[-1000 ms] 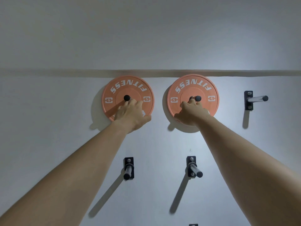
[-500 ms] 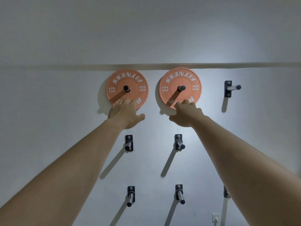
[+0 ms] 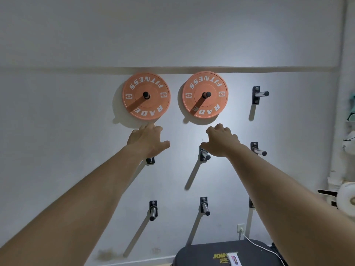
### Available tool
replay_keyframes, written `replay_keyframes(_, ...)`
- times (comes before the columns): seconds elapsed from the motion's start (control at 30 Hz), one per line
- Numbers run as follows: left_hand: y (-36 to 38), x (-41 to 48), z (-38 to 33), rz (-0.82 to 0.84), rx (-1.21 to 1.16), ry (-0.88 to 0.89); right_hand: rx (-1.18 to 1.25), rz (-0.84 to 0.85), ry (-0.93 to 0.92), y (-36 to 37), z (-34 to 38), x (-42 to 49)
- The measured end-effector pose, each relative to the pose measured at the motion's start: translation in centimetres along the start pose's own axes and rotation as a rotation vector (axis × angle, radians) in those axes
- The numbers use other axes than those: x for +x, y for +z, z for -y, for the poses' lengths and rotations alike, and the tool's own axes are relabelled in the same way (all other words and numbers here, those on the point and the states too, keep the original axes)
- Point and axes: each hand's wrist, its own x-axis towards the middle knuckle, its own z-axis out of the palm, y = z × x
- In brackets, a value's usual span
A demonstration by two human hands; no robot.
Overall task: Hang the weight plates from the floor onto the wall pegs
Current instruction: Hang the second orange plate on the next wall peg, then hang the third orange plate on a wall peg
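- Left plate (image 3: pixel 157 104) and right plate (image 3: pixel 217 101) are hanging on pegs (image 3: pixel 206 94), threaded through their holes.
- Your left hand (image 3: pixel 148 142) and right hand (image 3: pixel 222 143) are hovering below, fingers (image 3: pixel 144 129) relaxed, gripping nothing.

2 orange plates hang on pegs high on the wall (image 3: pixel 76 131): L plate (image 3: pixel 146 104), R plate (image 3: pixel 205 104). L hand (image 3: pixel 148 140) & R hand (image 3: pixel 221 141) just below them, fingers loosely curled, not gripping. Bare peg (image 3: pixel 262 93) beside R plate, toward wall's R edge.

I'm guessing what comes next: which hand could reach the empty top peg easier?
Probably the right hand: it is open and nearer the empty top peg; the left hand sits below the left plate, farther away.
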Motion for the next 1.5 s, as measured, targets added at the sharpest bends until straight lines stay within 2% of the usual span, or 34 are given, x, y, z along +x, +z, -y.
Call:
replay_keyframes(0.27,3.3,-4.1,0.0,0.104,-0.022,0.012,-0.025,0.09,-0.023,3.7,0.6,-4.8)
replay_keyframes(0.47,8.5,-6.3,-3.8,0.211,-0.038,0.025,0.041,0.152,0.002,7.6,-3.5,-6.4)
replay_keyframes(0.73,20.8,-7.9,-15.1,0.407,-0.054,-0.02,0.023,0.31,-0.007,16.7,-17.7,-8.4)
replay_keyframes(1.0,33.9,-10.3,-28.6,0.58,-0.132,0.008,0.068,0.495,0.074,26.7,-32.7,-11.2)
replay_keyframes(1.2,44.8,-14.2,-33.6,0.737,-0.169,0.053,0.061,0.687,0.157,36.9,-39.5,-16.0)
replay_keyframes(1.5,59.0,-18.1,-38.6,0.91,-0.201,0.175,0.01,0.829,0.301,48.5,-45.2,-21.4)
